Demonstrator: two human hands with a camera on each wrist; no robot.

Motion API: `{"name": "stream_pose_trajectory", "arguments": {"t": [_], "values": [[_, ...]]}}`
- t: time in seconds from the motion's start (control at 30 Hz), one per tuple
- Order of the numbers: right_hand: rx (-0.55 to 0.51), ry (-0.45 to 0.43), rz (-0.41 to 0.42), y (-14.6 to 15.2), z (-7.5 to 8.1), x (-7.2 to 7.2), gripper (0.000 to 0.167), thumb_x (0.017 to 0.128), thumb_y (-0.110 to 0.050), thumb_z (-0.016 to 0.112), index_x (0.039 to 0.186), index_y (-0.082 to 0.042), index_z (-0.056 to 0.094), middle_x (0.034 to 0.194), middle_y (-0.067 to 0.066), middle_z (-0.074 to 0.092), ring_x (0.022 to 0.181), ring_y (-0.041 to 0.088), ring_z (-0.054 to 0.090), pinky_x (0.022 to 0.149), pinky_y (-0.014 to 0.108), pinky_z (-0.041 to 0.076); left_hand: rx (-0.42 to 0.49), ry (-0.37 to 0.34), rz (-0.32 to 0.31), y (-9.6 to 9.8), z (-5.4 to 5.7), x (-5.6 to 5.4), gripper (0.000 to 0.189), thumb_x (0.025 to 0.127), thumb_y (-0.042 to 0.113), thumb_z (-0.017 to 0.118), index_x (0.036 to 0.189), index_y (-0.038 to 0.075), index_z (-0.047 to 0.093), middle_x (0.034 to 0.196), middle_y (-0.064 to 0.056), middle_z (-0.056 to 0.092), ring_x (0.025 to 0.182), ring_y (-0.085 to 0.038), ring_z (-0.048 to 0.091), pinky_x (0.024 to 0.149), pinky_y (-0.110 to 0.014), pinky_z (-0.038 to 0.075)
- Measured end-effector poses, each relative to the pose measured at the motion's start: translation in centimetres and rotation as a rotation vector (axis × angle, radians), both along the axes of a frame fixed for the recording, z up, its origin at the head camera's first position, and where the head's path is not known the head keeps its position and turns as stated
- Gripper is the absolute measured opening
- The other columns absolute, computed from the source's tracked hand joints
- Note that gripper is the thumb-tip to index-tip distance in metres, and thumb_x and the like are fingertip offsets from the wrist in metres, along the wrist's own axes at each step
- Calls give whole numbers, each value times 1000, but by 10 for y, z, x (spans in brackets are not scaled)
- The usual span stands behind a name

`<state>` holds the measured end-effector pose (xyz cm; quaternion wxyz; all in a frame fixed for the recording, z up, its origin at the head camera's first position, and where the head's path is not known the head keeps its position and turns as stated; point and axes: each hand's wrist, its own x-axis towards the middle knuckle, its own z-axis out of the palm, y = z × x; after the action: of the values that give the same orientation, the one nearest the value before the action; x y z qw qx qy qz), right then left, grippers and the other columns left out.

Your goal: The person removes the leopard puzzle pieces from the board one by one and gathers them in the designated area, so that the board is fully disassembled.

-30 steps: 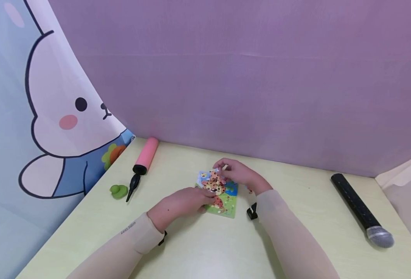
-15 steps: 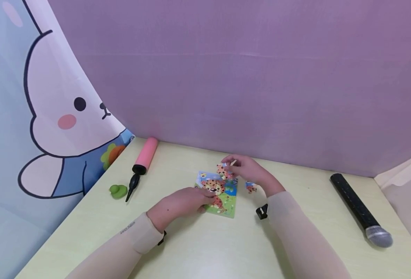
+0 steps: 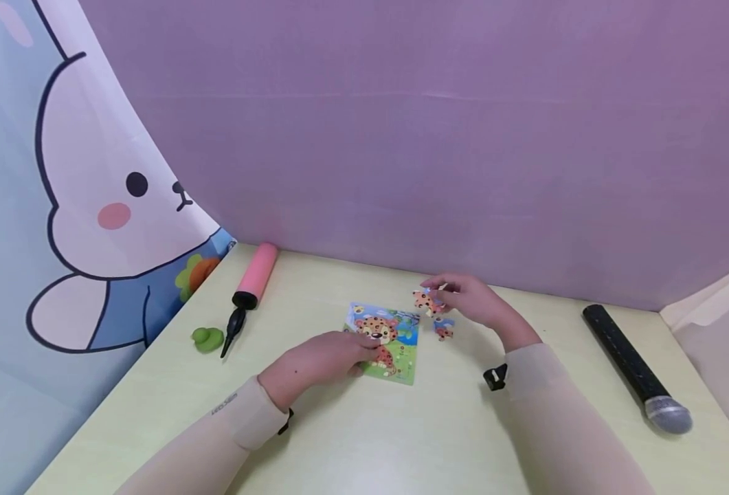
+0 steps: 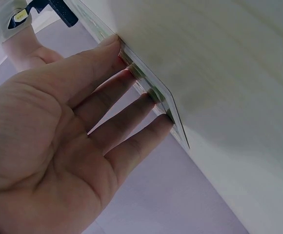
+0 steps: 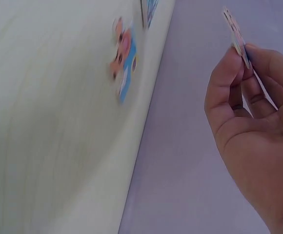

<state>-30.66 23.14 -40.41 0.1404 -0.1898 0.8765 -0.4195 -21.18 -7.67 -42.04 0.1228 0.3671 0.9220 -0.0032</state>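
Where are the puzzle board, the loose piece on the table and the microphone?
Puzzle board [image 3: 396,344], head view: its printed face.
Loose piece [image 3: 444,328], head view: middle of its printed side.
Microphone [image 3: 631,364], head view: black handle.

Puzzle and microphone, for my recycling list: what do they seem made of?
Puzzle: probably cardboard or thin wood with a printed face, judging by its colourful picture and thin edge. Microphone: black body, perhaps plastic or painted metal, fairly smooth; head likely metal mesh, from its silver-grey look.
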Motion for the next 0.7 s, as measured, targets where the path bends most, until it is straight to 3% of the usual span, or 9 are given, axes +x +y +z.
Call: {"name": "stream_pose_trajectory", "arguments": {"t": [0.3,0.5,0.7], "values": [[15,14,-31,33,-3,1,38,111,-26,59,146,-15,66,123,14,71,104,31,73,103,54,62,16,-18,21,-2,1,0,43,104,20,70,147,21,67,166,3,52,156,-20,49,126,-41,46],[5,16,-27,54,-13,1,34,110,-18,60,140,-8,70,104,16,69,93,31,69,93,48,62,36,-20,24,-2,-1,-1,42,104,19,70,146,21,67,166,3,53,156,-21,49,126,-42,47],[23,-48,-40,71,-23,5,31,109,-17,60,137,-8,71,91,12,66,88,28,68,86,38,61,24,-10,11,-2,-4,-1,43,104,20,70,147,21,66,166,3,52,156,-21,49,127,-40,45]]}}
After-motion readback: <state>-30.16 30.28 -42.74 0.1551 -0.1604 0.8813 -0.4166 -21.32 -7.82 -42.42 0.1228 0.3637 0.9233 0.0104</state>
